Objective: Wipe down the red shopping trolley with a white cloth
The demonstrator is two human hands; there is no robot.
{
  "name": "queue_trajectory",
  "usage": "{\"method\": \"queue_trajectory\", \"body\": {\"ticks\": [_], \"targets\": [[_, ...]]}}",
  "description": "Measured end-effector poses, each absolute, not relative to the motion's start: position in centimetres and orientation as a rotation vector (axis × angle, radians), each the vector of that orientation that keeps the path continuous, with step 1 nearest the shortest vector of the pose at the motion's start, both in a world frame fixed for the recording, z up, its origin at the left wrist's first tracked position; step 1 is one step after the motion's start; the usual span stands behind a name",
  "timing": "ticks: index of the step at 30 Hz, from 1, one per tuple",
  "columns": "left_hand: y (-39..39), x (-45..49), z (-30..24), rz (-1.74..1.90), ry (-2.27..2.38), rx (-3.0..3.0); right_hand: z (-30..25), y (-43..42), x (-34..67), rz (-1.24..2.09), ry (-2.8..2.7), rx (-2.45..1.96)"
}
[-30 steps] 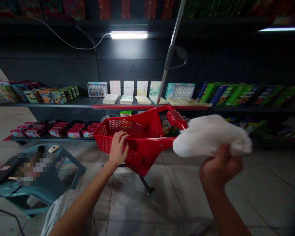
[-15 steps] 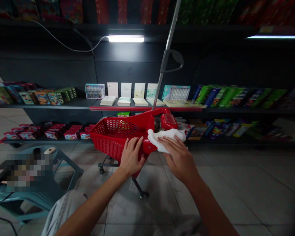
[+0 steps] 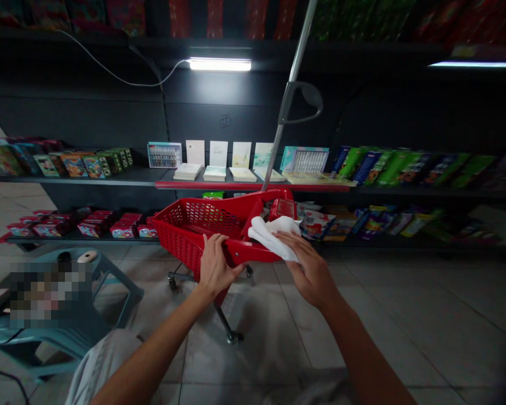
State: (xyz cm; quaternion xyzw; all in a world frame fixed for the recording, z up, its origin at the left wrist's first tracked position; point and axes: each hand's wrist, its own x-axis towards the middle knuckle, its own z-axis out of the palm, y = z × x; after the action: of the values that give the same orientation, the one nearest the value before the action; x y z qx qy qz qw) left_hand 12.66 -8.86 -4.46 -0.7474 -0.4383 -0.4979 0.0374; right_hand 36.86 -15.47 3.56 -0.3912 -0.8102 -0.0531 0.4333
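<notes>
Two bare hands on a red plastic shopping cart (image 3: 202, 225), held apart with a stretch of rim between them. Left hand (image 3: 215, 269) is clamped on the near rim, fingers curled over the edge. Right hand (image 3: 310, 270) presses a bunched white cloth (image 3: 274, 236) against the inside of the basket, by the rim and just below the red handle grip (image 3: 281, 209). A metal pole (image 3: 289, 84) with a dark loop handle rises from the cart. Cart stands on black castors (image 3: 234, 337) on pale floor tiles (image 3: 261, 360). Grey fabric (image 3: 103, 360) sits at lower left, in front of a teal plastic stool (image 3: 113, 292) with a pixelated patch (image 3: 46, 292) over what lies on it. Behind the cart, dark shelving (image 3: 88, 181): red boxes (image 3: 96, 222) and colourful packs (image 3: 316, 225) low, cards (image 3: 219, 154), a paint set (image 3: 164, 154) and green-and-blue books (image 3: 405, 169) above. Fluorescent tube (image 3: 219, 64) on the back panel, white cable (image 3: 109, 62) running left.
</notes>
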Motion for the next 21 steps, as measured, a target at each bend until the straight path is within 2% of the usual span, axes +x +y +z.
{"method": "queue_trajectory", "body": {"ticks": [7,13,21], "targets": [[-8.3,9.1,-4.8,-1.588,-1.267,-2.332,2.4,-12.4,37.3,-0.058,-1.942,-0.887],[-8.3,6.9,-4.9,-1.887,-1.171,-2.344,2.5,-8.6,37.9,-0.043,-1.889,-0.954],[-8.5,6.5,-4.8,-2.202,-1.309,-2.126,2.0,-4.9,40.1,-0.010,-1.695,-1.133]]}}
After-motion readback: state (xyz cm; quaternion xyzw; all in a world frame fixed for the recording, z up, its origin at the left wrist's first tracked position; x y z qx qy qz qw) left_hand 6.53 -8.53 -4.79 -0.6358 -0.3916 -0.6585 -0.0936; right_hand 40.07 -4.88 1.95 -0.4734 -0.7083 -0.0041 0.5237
